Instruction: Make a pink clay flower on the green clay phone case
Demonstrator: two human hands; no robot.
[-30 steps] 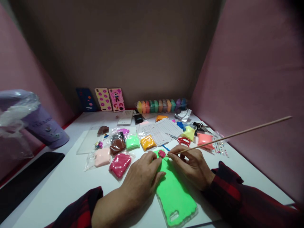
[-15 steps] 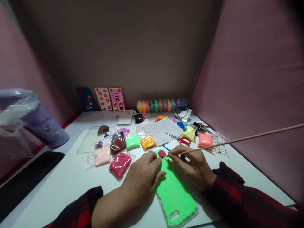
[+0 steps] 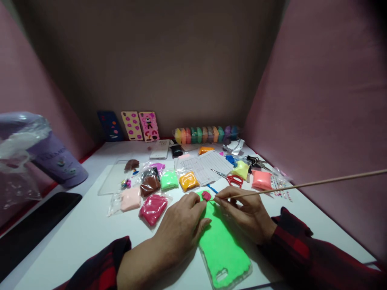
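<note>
A phone case (image 3: 225, 241) covered in bright green clay lies on the white table between my hands, its camera cutout toward me. Near its far end sits a small dark-pink clay piece (image 3: 206, 195). My left hand (image 3: 184, 219) rests on the case's left edge, fingertips beside the pink piece, thumb on the green clay; its fingers are bent and what they may pinch is hidden. My right hand (image 3: 244, 207) is closed round a thin wooden stick (image 3: 290, 187). The stick's tip is by the pink piece, and its long end slants up to the right.
Clay packets, including a crimson one (image 3: 153, 210) and an orange one (image 3: 189, 181), lie beyond my hands. Red-handled scissors (image 3: 232, 180) rest near a written sheet (image 3: 208, 165). Decorated cases (image 3: 132, 125) lean on the back wall. A purple tumbler (image 3: 57, 157) and black phone (image 3: 39, 229) are left.
The stick's far end has dropped slightly, and my right hand has shifted a little to the right. My left hand and the green case look unmoved.
</note>
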